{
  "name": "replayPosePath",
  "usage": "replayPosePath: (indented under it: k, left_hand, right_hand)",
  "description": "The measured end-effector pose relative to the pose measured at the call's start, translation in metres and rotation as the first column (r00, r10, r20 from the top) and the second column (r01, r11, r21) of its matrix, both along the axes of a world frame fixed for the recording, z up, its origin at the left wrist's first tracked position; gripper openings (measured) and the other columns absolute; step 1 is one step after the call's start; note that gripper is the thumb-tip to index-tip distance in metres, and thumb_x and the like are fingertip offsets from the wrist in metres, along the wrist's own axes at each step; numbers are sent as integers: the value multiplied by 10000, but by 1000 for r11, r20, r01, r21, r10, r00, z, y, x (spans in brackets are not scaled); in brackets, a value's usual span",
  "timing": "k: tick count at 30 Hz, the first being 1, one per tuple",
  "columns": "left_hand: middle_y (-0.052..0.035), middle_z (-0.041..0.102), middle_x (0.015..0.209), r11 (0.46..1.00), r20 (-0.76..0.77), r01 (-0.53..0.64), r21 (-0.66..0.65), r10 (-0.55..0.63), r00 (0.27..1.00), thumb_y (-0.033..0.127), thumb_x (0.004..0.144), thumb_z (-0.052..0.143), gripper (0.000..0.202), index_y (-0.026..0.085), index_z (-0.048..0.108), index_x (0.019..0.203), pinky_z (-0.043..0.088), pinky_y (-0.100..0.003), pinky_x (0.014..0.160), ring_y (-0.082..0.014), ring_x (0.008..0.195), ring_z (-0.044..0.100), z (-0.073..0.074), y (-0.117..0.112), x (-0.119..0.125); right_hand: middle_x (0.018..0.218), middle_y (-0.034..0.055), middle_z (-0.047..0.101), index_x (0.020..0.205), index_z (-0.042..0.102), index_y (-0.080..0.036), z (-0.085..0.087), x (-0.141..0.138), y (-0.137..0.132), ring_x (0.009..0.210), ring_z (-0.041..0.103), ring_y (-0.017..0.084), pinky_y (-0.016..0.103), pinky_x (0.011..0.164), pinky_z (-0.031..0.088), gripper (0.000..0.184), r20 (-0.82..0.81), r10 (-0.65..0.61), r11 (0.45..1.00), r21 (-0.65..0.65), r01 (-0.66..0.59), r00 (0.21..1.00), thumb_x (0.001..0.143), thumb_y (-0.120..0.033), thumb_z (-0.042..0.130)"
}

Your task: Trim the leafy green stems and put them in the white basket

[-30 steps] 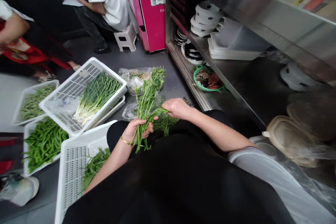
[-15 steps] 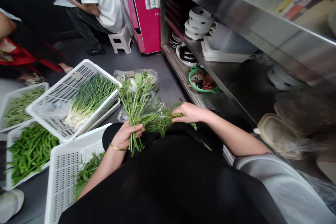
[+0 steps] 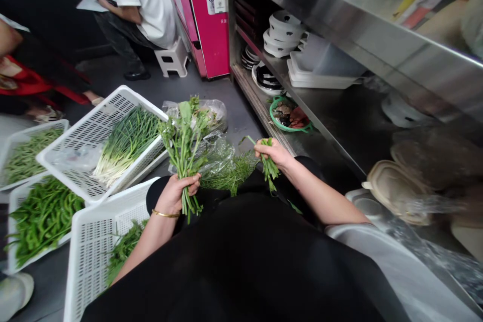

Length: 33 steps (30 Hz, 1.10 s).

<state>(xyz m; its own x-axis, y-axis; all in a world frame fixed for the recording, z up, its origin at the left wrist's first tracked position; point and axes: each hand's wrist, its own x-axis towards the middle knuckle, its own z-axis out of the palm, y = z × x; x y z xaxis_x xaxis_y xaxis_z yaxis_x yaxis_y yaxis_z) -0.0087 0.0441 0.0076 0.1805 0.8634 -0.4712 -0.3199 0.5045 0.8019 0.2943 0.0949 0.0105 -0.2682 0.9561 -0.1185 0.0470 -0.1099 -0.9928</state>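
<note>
My left hand (image 3: 174,192) is closed round the stems of a bunch of leafy greens (image 3: 183,146), held upright over my lap; a gold bangle sits on that wrist. My right hand (image 3: 274,151) is closed on a few separate green stalks (image 3: 269,167), held apart to the right of the bunch. Between the hands, a clear plastic bag with feathery greens (image 3: 224,167) lies on my knees. Below my left arm stands a white perforated basket (image 3: 94,241) with some leafy greens in it.
White baskets at left hold spring onions (image 3: 124,143) and green beans (image 3: 39,216). A steel shelf unit (image 3: 339,105) at right carries plates, trays and a green bowl (image 3: 289,113). A person sits on a white stool (image 3: 171,58) by a pink cabinet; another person is at far left.
My right hand has pulled a few stalks away from the bunch and moved right. The left hand with the bunch has shifted slightly left.
</note>
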Motion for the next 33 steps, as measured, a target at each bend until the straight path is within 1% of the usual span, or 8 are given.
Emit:
replayPosePath:
  k: [4, 7, 12, 18, 24, 27, 29, 33]
  left_hand:
    - [-64, 677, 765, 991, 25, -99, 91, 97, 995, 188, 628, 743, 289, 98, 682, 896, 355, -180, 382, -45, 419, 455, -2, 11, 10]
    - [-5, 610, 569, 988, 6, 45, 148, -46, 999, 233, 690, 709, 319, 117, 670, 985, 319, -181, 377, -51, 390, 411, 1, 12, 26]
    - [1, 552, 458, 954, -140, 280, 110, -264, 954, 253, 652, 743, 175, 96, 678, 696, 251, -189, 348, -51, 355, 397, 9, 8, 49]
    - [-23, 600, 516, 983, -149, 169, 65, -158, 976, 234, 652, 740, 185, 106, 632, 575, 281, -179, 337, -41, 345, 418, 2, 11, 42]
    - [-28, 608, 511, 995, -137, 78, 58, -69, 988, 177, 630, 747, 143, 104, 632, 586, 296, -172, 323, -47, 343, 432, -2, 10, 43]
    - [-23, 606, 499, 999, -122, 22, 42, -17, 992, 175, 627, 746, 136, 110, 630, 598, 297, -176, 324, -50, 341, 428, -3, 10, 45]
    - [-21, 598, 485, 999, -151, 12, 38, -6, 988, 186, 634, 742, 151, 113, 622, 576, 283, -182, 318, -52, 335, 419, -4, 10, 44]
    - [-29, 607, 495, 998, -250, 40, 53, -26, 968, 195, 630, 746, 164, 108, 627, 558, 276, -185, 319, -53, 337, 422, -9, 11, 45]
  right_hand:
    - [504, -37, 507, 614, 612, -117, 17, -9, -7, 439, 370, 43, 193, 464, 274, 314, 106, 395, 918, -30, -395, 912, 754, -397, 595]
    - [460, -58, 444, 631, 620, -109, 26, -24, -6, 427, 346, 41, 191, 449, 257, 319, 169, 612, 791, -112, -602, 773, 769, -394, 579]
    - [469, -58, 440, 635, 624, -104, 21, -44, 5, 438, 352, 42, 187, 434, 240, 326, 189, 695, 719, -145, -680, 694, 746, -409, 597]
    - [443, -69, 418, 699, 668, -104, 25, -40, 10, 415, 332, 42, 192, 425, 228, 336, 229, 720, 693, -202, -692, 655, 734, -432, 603]
    - [527, -37, 512, 599, 633, -120, 12, -48, -2, 493, 390, 57, 197, 501, 284, 256, 218, 456, 884, -2, -467, 863, 728, -335, 580]
    - [548, -23, 510, 590, 575, -144, -2, -48, -5, 496, 400, 73, 204, 507, 313, 298, 42, 33, 999, 25, -34, 999, 756, -383, 510]
    - [570, -17, 506, 624, 538, -163, -4, -42, -5, 506, 417, 86, 209, 516, 335, 328, -14, -226, 973, 36, 226, 974, 794, -428, 446]
    - [712, 25, 585, 741, 564, -156, 10, -39, -9, 650, 513, 120, 226, 627, 371, 297, 332, -116, 942, 337, -3, 936, 825, -429, 478]
